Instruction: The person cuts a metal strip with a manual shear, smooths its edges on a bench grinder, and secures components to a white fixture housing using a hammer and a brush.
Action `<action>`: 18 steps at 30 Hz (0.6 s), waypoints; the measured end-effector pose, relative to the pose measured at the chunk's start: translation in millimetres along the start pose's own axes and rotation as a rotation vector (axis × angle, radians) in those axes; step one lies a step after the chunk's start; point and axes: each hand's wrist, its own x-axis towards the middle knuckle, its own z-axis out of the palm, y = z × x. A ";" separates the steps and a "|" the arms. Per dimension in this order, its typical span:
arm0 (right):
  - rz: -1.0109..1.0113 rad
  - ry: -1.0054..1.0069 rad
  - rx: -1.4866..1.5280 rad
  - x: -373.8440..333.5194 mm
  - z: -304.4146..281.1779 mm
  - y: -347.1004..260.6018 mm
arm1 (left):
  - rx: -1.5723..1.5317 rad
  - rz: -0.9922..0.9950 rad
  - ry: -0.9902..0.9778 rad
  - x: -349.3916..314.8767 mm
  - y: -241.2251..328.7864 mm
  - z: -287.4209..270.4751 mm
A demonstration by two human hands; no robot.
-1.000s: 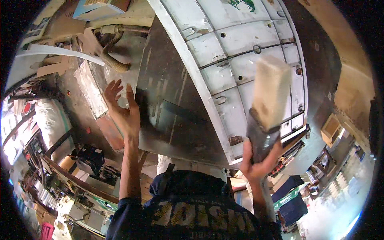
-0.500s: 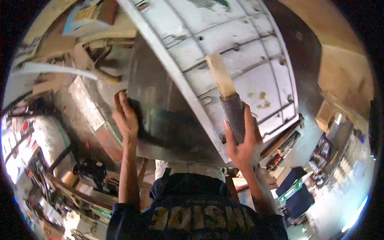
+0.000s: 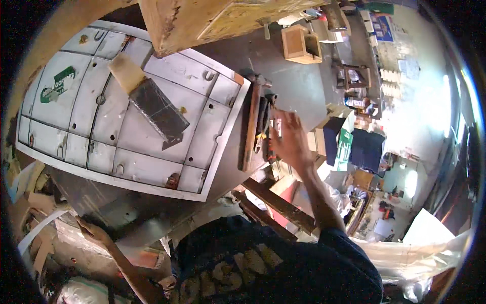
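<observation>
A flat tool with a pale wooden handle and a dark rectangular body (image 3: 154, 106) lies loose on a white ribbed metal panel (image 3: 71, 126). My right hand (image 3: 289, 138) is off to its right, fingers spread and holding nothing. It hovers beside a wooden strip (image 3: 250, 129) and some hand tools (image 3: 263, 126) at the panel's right edge. My left hand (image 3: 93, 232) is low on the left, fingers lying on the lower edge of a grey metal sheet (image 3: 116, 210) that sits under the white panel.
A wooden beam (image 3: 202, 20) crosses the top. A small wooden box (image 3: 301, 43) stands on the grey surface beyond the tools. Wooden slats (image 3: 276, 202) run under the bench near my body. Cardboard scraps (image 3: 35, 238) lie at the lower left, workshop clutter at the right.
My right hand has let go of the wooden-handled tool, which now lies on the white panel, and has moved right toward the hand tools. My left hand has slid down to the sheet's lower edge.
</observation>
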 end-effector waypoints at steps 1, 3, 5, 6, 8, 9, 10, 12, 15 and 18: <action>-0.009 0.001 -0.011 -17.5 13.0 28.4 | 0.029 0.028 0.001 8.0 -32.8 -6.2; -0.103 -0.150 0.148 -26.6 47.6 57.7 | 0.100 0.263 0.045 25.3 -146.2 -40.3; -0.097 -0.324 0.469 -41.1 75.5 77.6 | 0.052 0.459 0.032 26.0 -181.7 -33.9; -0.002 -0.369 0.610 -60.4 81.1 85.0 | 0.202 0.508 -0.062 12.8 -97.5 -13.7; 0.232 -0.391 0.756 -84.6 73.1 99.5 | 0.280 0.461 0.036 9.4 -58.4 -2.0; 0.325 -0.400 0.825 -84.1 68.3 102.4 | 0.212 0.307 0.064 2.2 -36.9 -5.5; 0.402 -0.330 0.780 -79.3 56.0 92.0 | 0.107 0.164 0.037 -2.8 -3.8 -6.8; 0.446 -0.302 0.793 -70.2 2.6 47.0 | 0.110 0.111 0.034 -12.2 47.5 -10.9; 0.740 -0.351 1.421 -72.9 -30.4 26.4 | 0.176 0.119 0.132 -16.3 60.0 -7.0; 0.488 -0.565 1.141 -32.3 -85.3 -92.2 | 0.132 0.137 0.156 -20.0 73.9 3.2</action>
